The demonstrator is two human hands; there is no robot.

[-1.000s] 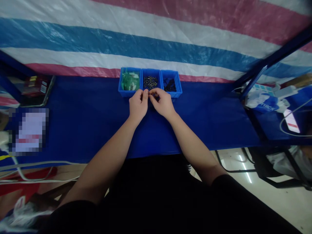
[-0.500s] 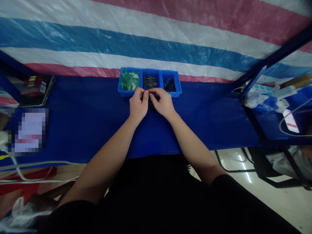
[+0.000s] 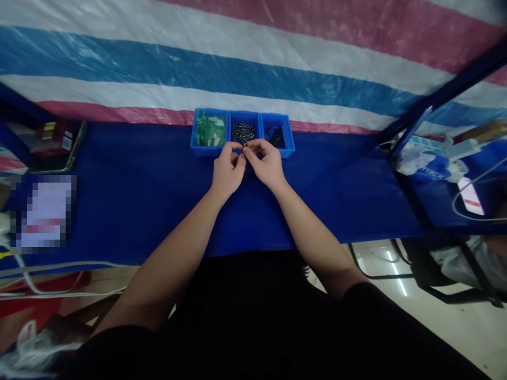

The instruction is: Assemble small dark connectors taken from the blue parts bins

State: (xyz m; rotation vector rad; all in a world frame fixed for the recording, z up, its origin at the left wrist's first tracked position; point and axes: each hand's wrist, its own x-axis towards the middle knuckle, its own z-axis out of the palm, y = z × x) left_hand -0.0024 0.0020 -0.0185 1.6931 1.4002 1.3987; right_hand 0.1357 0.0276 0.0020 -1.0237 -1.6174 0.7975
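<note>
Left hand [image 3: 226,171] and right hand [image 3: 267,164] meet, fingers pinched together. The middle bin [image 3: 243,113] of pins lies at 12 o'clock.

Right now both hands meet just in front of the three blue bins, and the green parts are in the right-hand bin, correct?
Not quite: the green parts lie in the left bin, as the head view shows. The left hand and right hand do meet just in front of the three blue bins.
</note>
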